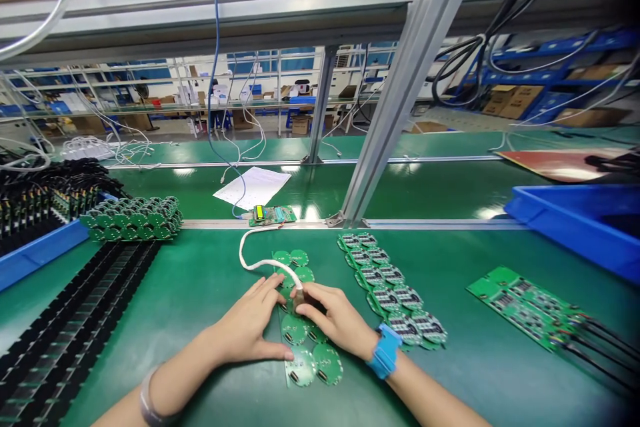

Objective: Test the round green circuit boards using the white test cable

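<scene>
A panel of round green circuit boards (329,363) lies in front of me on the green bench. My left hand (250,320) rests along the panel's left side, thumb and fingers stretched apart, the thumb on a near board and the fingertips farther up. Between the fingers and thumb of my right hand (333,313) is a brownish plug-like connector (299,300), held against the middle of the panel; its underside is hidden. From it a white cable (247,260) curves back to a small circuit board with a lit yellow-green display (259,212).
To the right lie a stack of round-board panels (393,297), green boards with black leads (525,307) and a blue bin (575,220). At left, stacked round boards (133,219) stand behind a black slotted strip (85,320). A metal post (395,93) rises behind the bench's working area.
</scene>
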Demonstrator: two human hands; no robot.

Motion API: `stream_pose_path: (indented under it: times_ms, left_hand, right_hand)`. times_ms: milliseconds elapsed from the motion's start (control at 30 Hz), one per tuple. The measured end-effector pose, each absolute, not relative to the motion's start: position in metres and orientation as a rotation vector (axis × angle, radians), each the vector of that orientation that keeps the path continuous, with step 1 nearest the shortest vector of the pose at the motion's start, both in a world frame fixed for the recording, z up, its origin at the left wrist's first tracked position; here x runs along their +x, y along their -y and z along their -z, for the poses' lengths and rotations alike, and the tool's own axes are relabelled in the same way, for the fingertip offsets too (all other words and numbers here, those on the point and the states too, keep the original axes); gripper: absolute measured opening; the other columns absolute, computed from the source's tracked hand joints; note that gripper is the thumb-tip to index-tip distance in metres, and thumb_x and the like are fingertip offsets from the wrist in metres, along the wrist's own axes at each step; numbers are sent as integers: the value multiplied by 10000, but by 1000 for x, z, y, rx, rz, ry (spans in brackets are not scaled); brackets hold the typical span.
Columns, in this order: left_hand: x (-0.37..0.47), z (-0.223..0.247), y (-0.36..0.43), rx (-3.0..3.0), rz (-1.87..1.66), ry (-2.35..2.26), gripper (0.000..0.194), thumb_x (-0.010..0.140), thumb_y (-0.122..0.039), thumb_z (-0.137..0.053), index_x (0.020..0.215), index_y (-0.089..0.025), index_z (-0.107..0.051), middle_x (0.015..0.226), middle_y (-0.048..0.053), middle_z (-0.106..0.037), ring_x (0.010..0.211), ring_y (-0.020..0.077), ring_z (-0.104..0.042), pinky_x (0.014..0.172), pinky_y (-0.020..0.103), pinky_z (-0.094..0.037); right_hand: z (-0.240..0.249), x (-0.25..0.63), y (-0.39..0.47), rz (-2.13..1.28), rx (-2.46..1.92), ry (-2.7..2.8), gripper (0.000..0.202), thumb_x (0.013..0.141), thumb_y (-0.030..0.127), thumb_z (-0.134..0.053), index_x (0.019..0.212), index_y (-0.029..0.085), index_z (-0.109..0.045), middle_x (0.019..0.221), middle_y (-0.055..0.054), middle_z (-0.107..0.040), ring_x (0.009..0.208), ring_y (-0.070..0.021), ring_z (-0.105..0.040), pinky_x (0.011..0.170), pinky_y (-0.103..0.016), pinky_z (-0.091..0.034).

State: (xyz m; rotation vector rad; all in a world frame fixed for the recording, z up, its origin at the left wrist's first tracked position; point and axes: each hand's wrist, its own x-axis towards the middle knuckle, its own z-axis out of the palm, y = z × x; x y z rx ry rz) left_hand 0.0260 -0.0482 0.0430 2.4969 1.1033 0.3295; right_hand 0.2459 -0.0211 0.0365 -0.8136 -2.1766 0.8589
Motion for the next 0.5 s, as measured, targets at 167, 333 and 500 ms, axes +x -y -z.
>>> stream_pose_path:
  times_ms: [167,333,500]
  left_hand:
    - [24,-44,47,2502,-313,-1106,706,755,-668,-678,1162,-139,-449,1494,227,-276,1429,305,-139,1170,519,-141]
    - [25,-46,47,2499,-284,-1109,728,765,-684,-654,1185,-124,-457,1502,226,-259,1432,305,-113,1169,526,-123]
    - [23,-43,49,2567,-286,-1095,808,749,-735,-619,1248,-120,-455,1514,219,-233,1427,323,-125,1159,546,-141]
  right_hand:
    - [-34,243,20,-871,-818,2149,100,937,257,-526,918,186,-593,856,-34,-645,764,-172,-582,715,-260,-437]
    - [-36,243,20,-880,-831,2144,98,925,250,-537,902,181,-602,826,-30,-642,742,-173,-578,695,-255,-432]
    - [-37,241,20,-833,-838,2134,50,899,191,-578,882,179,-623,776,-11,-639,708,-160,-575,673,-235,-432]
